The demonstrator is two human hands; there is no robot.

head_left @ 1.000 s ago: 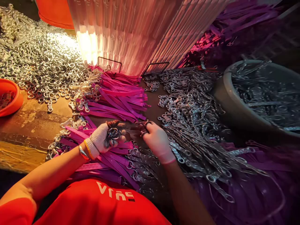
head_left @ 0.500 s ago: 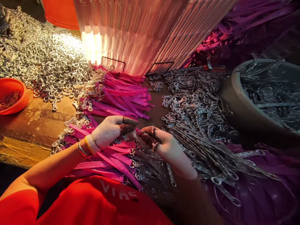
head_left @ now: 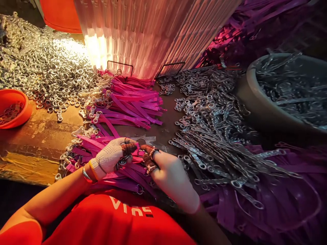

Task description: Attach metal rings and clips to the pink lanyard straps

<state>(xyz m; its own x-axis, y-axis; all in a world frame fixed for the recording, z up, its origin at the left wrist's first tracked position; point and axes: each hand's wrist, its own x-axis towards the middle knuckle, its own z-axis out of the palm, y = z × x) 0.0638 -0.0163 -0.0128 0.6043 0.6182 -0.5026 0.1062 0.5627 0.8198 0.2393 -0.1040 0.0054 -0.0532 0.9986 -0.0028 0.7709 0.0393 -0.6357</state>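
My left hand (head_left: 113, 154), in a white dotted glove with dark fingertips, is closed, with metal rings (head_left: 123, 161) showing beneath its fingers. Close to its right, my right hand (head_left: 166, 168) is closed too, its dark-tipped fingers pinched near a small pink end between the hands. What exactly the right fingers grip is too small to make out. Under both hands lies a pile of pink straps (head_left: 102, 146) with metal rings at their ends. Another bundle of pink straps (head_left: 135, 98) lies just beyond.
Loose metal rings (head_left: 58, 68) are heaped at the left, beside an orange bowl (head_left: 27, 110). Metal linked strips (head_left: 217, 136) cover the right side near a large grey tub (head_left: 252, 81). A ribbed translucent panel (head_left: 143, 37) stands at the back; purple straps (head_left: 276, 204) lie lower right.
Both hands have moved down and a little left, toward my body, staying close together. The view has shifted slightly. A pale strip now shows beyond my left hand.
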